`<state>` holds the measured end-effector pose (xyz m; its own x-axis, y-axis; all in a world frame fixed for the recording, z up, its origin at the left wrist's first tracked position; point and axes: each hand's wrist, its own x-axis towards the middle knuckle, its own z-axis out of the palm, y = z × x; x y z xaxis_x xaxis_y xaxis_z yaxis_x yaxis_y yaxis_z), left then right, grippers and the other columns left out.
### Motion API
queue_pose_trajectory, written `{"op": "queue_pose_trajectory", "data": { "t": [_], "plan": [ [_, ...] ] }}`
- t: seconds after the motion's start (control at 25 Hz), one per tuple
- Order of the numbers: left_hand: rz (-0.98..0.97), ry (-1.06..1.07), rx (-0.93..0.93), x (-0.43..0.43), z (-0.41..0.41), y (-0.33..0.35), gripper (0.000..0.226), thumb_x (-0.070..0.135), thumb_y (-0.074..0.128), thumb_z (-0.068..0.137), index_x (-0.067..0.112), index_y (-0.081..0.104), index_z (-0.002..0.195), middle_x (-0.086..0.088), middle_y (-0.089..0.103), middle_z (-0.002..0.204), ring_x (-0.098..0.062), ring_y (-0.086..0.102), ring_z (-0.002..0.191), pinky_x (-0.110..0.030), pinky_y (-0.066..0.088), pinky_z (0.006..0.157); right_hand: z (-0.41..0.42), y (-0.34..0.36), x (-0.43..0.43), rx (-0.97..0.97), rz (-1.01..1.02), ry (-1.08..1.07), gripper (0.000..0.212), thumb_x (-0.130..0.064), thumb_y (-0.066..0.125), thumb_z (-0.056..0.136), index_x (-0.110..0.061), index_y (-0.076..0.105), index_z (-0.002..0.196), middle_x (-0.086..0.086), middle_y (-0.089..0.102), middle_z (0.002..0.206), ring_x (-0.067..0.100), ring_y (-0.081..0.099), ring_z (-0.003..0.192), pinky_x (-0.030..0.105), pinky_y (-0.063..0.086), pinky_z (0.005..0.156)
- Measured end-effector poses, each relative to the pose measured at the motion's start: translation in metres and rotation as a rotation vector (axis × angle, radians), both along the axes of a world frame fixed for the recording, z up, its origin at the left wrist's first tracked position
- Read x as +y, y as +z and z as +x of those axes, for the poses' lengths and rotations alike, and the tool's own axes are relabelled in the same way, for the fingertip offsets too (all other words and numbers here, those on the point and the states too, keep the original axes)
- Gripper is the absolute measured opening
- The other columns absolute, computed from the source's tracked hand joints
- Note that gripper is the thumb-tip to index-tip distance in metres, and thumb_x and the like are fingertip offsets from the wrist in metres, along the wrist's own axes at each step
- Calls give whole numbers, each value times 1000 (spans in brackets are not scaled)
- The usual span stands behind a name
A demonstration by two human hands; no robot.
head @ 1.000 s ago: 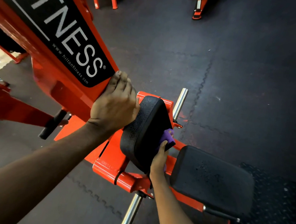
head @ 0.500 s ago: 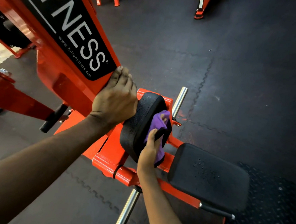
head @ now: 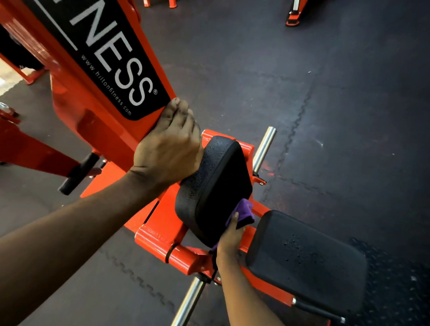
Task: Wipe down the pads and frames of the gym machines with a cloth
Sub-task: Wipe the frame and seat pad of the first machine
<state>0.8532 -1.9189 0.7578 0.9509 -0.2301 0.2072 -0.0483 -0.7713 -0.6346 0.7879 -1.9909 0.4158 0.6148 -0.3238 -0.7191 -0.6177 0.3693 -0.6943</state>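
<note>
An orange gym machine frame [head: 95, 120] with a black "FITNESS" label slants across the upper left. My left hand [head: 168, 147] grips the lower edge of that frame, fingers curled over it. Just below stands a tilted black chest pad [head: 215, 180] speckled with droplets. My right hand [head: 230, 239] holds a purple cloth [head: 242, 211] against the pad's lower right side. A black seat pad [head: 306, 259], also wet, lies to the right of the hand.
Chrome bars [head: 264, 147] stick out above and below the pads. A black handle grip [head: 78, 173] juts from the frame at left. Dark rubber floor tiles [head: 338, 107] spread to the right. Other orange machine feet [head: 293, 14] stand at the top edge.
My right hand slid the purple cloth down from the pad's upper face to its lower right side. My left hand kept its hold on the frame.
</note>
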Motion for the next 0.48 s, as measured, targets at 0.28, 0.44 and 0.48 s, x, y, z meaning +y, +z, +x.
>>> {"op": "queue_pose_trajectory", "data": {
  "t": [0.28,0.44,0.48],
  "plan": [
    [59,-87,-36,-8,-3,5,53,27,28,97,-7,58,123,-25,60,128,-39,47,131,-45,21,121,36,15,-31,52,277,121,48,-42,43,107,-14,48,146,3,60,138,20,62,120,32,55,95],
    [72,-68,-32,-8,-1,2,55,27,25,97,-7,58,124,-25,59,129,-39,47,132,-45,20,121,85,23,-36,-2,283,-86,58,-56,51,99,-13,56,138,4,66,122,25,64,108,39,50,101],
    [74,-61,-38,-7,-1,1,55,28,25,97,-7,57,124,-26,59,129,-39,46,132,-45,19,121,94,29,-38,-41,262,-74,57,-58,52,98,-15,59,134,2,67,115,24,66,102,38,51,98]
  ]
}}
